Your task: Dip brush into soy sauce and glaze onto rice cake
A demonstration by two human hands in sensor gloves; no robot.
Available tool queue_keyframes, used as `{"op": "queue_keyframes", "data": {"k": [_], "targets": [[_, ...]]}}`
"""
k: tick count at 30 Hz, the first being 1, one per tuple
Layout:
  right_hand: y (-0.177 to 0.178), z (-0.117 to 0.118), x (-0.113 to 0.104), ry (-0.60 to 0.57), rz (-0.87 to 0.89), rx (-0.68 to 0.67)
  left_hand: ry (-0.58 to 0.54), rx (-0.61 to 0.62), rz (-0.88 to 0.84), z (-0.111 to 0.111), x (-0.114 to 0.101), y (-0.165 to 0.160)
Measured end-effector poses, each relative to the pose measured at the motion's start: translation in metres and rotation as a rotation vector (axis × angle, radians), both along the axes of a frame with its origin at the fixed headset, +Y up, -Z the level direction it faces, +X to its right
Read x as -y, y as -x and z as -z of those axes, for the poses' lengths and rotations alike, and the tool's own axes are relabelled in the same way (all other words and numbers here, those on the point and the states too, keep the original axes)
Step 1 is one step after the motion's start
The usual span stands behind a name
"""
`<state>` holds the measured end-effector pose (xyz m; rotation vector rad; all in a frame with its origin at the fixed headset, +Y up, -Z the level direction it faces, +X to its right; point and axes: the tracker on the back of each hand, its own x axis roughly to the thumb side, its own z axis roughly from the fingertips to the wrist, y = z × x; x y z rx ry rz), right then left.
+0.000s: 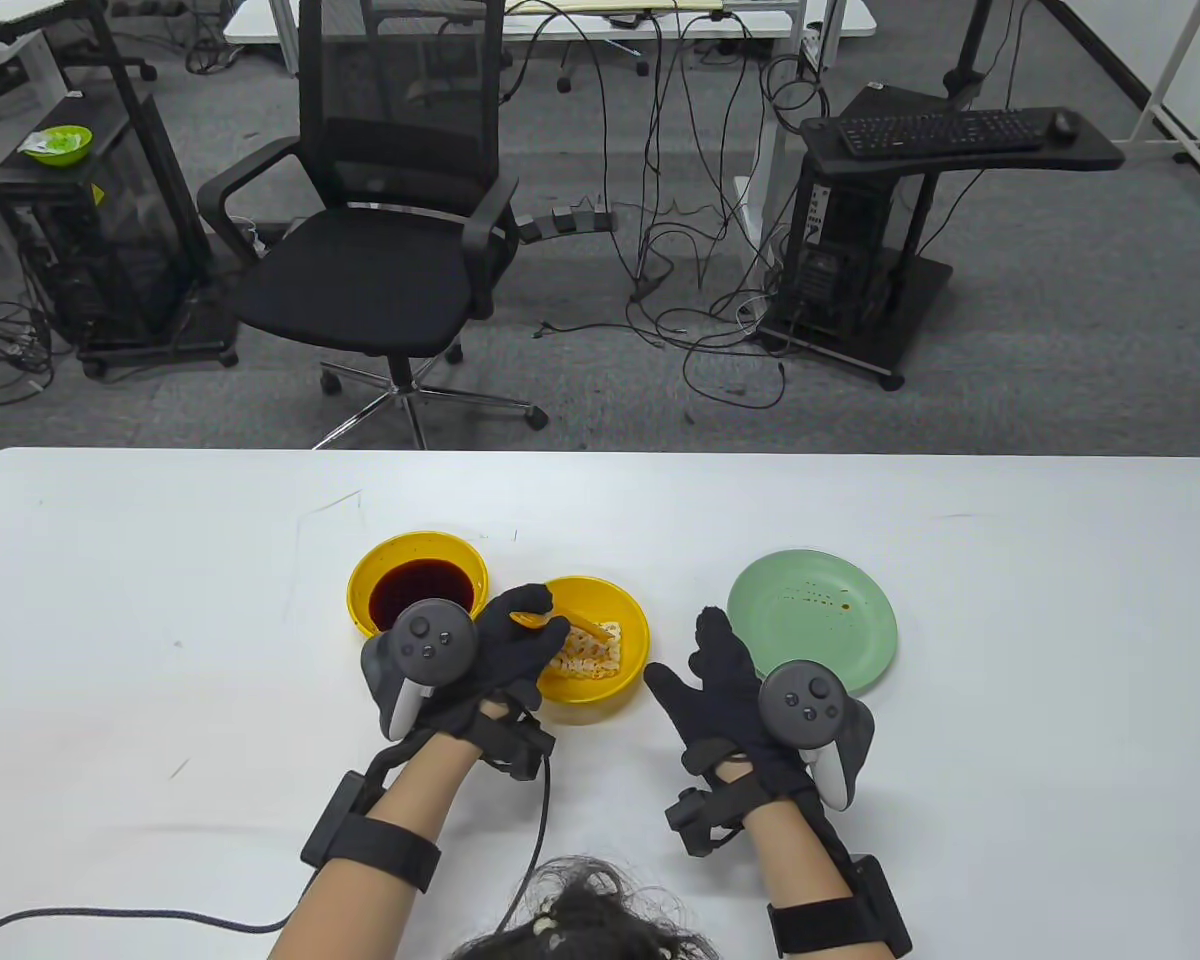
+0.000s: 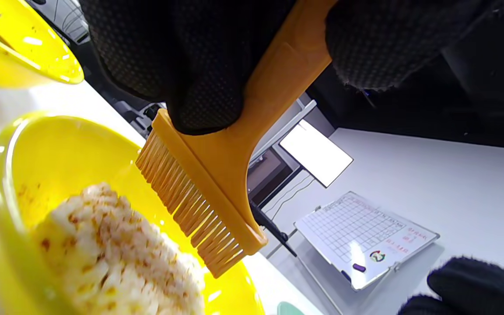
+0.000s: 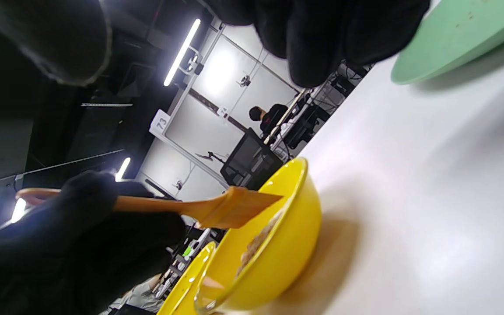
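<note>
Glazing step in hand: left hand (image 1: pixel 515 650) pinches brush (image 2: pixel 217 188), bristles just above rice cake (image 2: pixel 116 258). Right hand (image 1: pixel 725 690) spread, idle. Next: lower bristles, stroke.

Orange brush (image 2: pixel 217 175) — green plate (image 1: pixel 812 618)

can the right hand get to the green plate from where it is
Probably yes. The right hand hovers open over bare table, just left of the green plate, with nothing between them. The left hand holds the brush over the rice cake bowl, well clear of that path.
</note>
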<state>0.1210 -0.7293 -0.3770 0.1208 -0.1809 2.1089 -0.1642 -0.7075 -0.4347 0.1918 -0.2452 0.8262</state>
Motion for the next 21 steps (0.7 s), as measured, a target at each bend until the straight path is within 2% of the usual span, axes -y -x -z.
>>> {"op": "queue_keyframes", "data": {"k": [5,9,14,17,21], "targets": [[-0.002,0.0,0.0,0.0,0.005,0.004,0.0,0.042,0.094,-0.003,-0.006,0.013],[-0.005,0.0,-0.002,-0.006,0.008,0.013,-0.008,0.036,0.034,0.0,-0.012,0.018],[-0.001,0.0,0.0,0.005,0.005,0.002,0.031,0.027,-0.027,0.009,-0.001,0.003],[-0.001,0.0,0.0,0.002,-0.003,0.005,0.037,0.032,0.033,0.008,0.0,0.002],[-0.001,0.001,0.001,-0.003,-0.034,0.013,-0.006,0.036,0.102,-0.001,-0.011,0.012]]}}
